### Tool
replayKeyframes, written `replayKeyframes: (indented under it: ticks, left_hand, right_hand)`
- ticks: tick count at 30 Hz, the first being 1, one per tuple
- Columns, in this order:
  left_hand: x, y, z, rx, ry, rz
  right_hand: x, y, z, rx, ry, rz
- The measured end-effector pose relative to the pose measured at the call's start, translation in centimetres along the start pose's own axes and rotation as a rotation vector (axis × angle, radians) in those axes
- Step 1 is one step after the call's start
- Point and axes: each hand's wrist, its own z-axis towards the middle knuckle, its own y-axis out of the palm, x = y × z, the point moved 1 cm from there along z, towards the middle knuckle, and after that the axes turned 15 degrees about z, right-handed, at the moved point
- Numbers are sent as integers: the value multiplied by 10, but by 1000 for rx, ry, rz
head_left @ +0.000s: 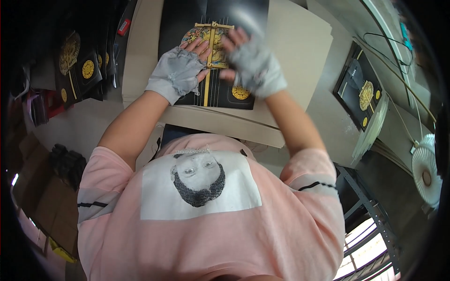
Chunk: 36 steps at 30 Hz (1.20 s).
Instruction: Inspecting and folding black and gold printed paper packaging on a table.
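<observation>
A black printed sheet or cover (183, 14) with a gold stringed-instrument design and a round gold emblem lies on beige board in front of me. My left hand (180, 68), in a grey fingerless glove, rests flat on the design's left side with its fingers stretched out. Over the right side is my right hand (251, 61), gloved the same way and slightly blurred by motion. Its fingers are spread, and nothing shows in them. Whether the right palm touches the surface I cannot tell. Both hands partly cover the colourful round part of the design.
Beige boards (295, 56) lie under the black piece. More black-and-gold printed pieces (77, 70) are at the left, near a small red object (123, 27). Another printed piece (360, 89) lies at the right, by a stack of pale sheets (372, 131). A white fan (425, 171) is at far right.
</observation>
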Motion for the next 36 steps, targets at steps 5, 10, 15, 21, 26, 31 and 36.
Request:
replayKeyframes:
  ticks: [5, 10, 15, 21, 26, 31, 36]
  left_hand:
    - [1, 9, -8, 95, -6, 28]
    - [1, 10, -6, 84, -25, 2]
    - [0, -6, -7, 40, -26, 9]
    - [10, 0, -14, 25, 1, 39]
    - [37, -40, -64, 96, 171, -141]
    - [22, -64, -102, 197, 23, -45]
    - [-52, -119, -124, 628, -244, -941]
  right_hand:
    - [-99, 10, -75, -276, 147, 118]
    - [-142, 17, -117, -328, 168, 168]
    - [-121, 32, -122, 195, 499, 362]
    - [-45, 36, -90, 578, 1189, 1203]
    - [-75, -1, -68, 700, 1117, 1697]
    - [-116, -62, -11, 669, 819, 1794]
    - [-124, -73, 51, 574, 360, 1750]
